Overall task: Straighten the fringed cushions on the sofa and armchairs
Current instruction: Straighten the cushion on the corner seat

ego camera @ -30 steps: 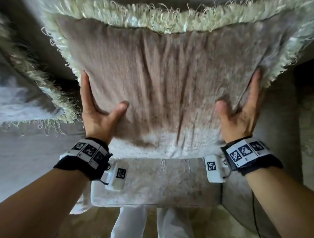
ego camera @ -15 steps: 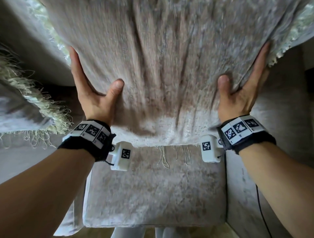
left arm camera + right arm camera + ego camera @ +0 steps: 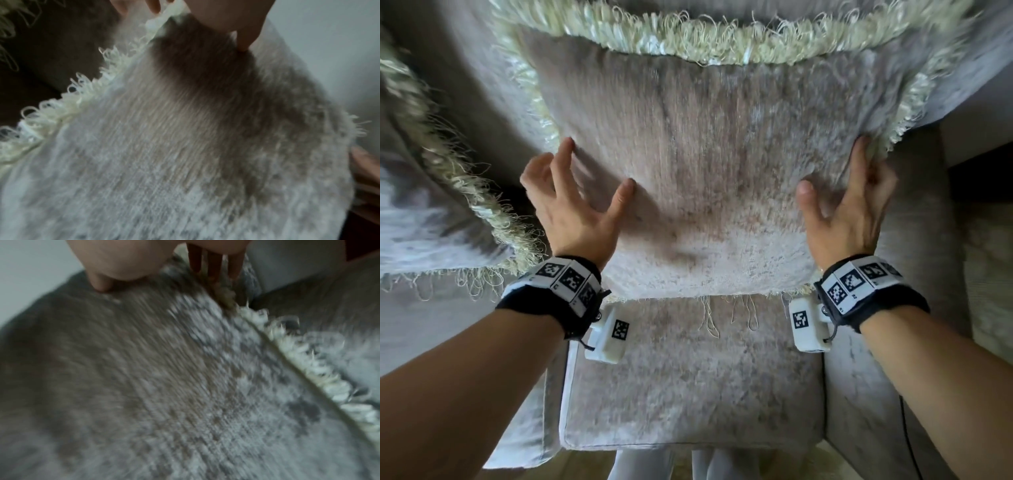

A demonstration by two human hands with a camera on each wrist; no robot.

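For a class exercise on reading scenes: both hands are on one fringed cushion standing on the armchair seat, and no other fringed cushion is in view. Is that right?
Not quite. Both hands, left hand and right hand, are on the fringed cushion on the armchair seat, but the head view shows a second fringed cushion at the left.

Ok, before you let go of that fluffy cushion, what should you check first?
1. Cushion stands upright against the chair back: ok.
2. Bottom edge sits on the seat: ok.
3. Top fringe lies even: ok; a few threads hang loose at the bottom.
4. Left hand is loose, fingers spread: ok.
5. Right hand has let go: not ok, its fingers curl round the cushion's edge.
6. Cushion will stay up alone: cannot tell.
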